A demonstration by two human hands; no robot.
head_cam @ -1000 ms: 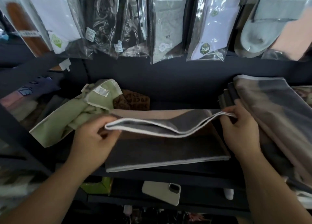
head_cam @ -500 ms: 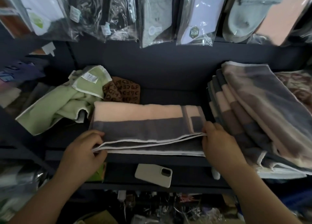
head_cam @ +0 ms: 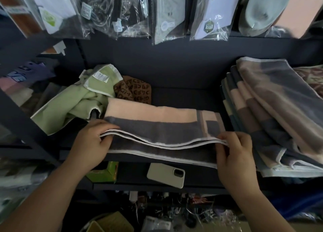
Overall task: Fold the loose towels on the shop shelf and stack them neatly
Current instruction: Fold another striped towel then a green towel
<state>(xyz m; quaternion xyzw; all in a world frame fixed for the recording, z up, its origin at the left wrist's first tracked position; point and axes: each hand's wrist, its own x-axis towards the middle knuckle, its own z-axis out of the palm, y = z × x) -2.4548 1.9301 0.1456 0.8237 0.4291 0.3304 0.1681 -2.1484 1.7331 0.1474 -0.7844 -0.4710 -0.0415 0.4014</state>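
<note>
A grey and peach towel [head_cam: 157, 125] with white edging lies folded lengthwise on the dark shelf [head_cam: 183, 98]. My left hand [head_cam: 90, 144] pinches its upper layers at the left front corner. My right hand [head_cam: 234, 151] pinches the same white-edged layers at the right front corner, lifted slightly off the bottom layer. A loose crumpled green towel [head_cam: 70, 107] lies to the left. A brown patterned towel [head_cam: 134, 90] sits behind it. A stack of folded grey and peach towels [head_cam: 272, 116] leans at the right.
Packaged socks [head_cam: 166, 14] hang on hooks above the shelf. A phone in a beige case [head_cam: 166, 175] and a green box [head_cam: 104, 172] rest on the lower shelf. Cluttered goods fill the floor area below. More goods sit on the left shelves.
The upper half of the towel came forward and down onto the lower half. Both hands moved toward the front edge and now hold the layered edges slightly raised.
</note>
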